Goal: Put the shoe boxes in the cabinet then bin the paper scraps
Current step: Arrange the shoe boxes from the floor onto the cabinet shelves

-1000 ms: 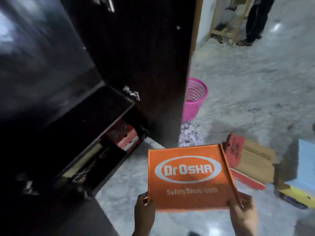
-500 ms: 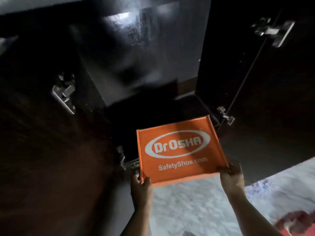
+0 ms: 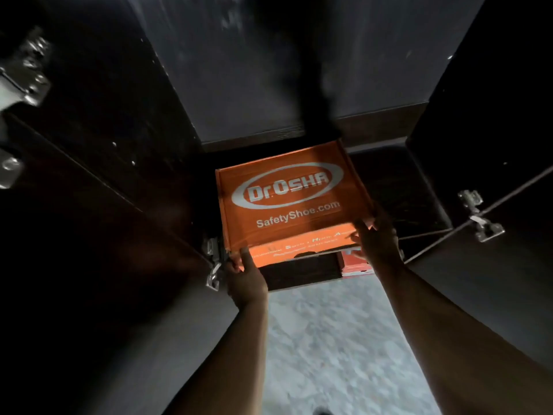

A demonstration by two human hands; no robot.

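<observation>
An orange shoe box [image 3: 287, 202] with a white "Dr.OSHA SafetyShoe.com" print is held at the mouth of the dark cabinet [image 3: 245, 85], its far end inside over a shelf [image 3: 401, 187]. My left hand [image 3: 245, 277] grips the box's near left corner. My right hand [image 3: 380, 238] grips its near right corner. Under the shelf, a red shoe box [image 3: 354, 263] shows at the lower level. No paper scraps or bin are in view.
Both dark cabinet doors stand open, the left door [image 3: 89, 235] and the right door [image 3: 493, 145], with metal hinges [image 3: 478, 217] on their inner faces. Grey marble floor [image 3: 338, 348] lies below between my arms.
I turned from the floor and bin to face the cabinet. Both hands carried the orange box forward and down until its far end went in over the shelf.
</observation>
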